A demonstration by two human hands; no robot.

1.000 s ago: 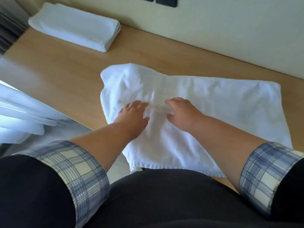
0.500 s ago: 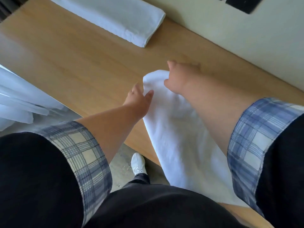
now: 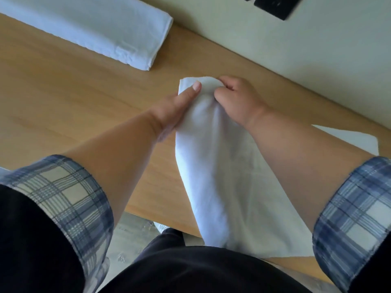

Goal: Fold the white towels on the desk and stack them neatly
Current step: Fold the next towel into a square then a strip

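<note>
While dark clothing fills the nearest part of the view, two bare forearms reach forward out of rolled plaid cuffs (image 3: 69,197). Below the near edge, a strip of grey floor (image 3: 131,233) shows, with the toe of a white shoe (image 3: 159,226) on it. A light wooden tabletop (image 3: 74,98) runs from that edge to the wall, its grain slanting across the frame. On it lies the white towel (image 3: 215,166), gathered into a long band from the near edge, where it hangs over slightly, towards the middle; one flat corner shows to the right, behind the right forearm. Both hands meet at its far end: the left hand (image 3: 177,108) has its grip on the left side, thumb laid on top, and the right hand (image 3: 239,100) pinches the bunched cloth in curled fingers. Farther off, at the far left, a folded towel (image 3: 101,28) rests flat, well apart. Behind it rises a pale wall (image 3: 275,45) carrying black panels (image 3: 275,5).
</note>
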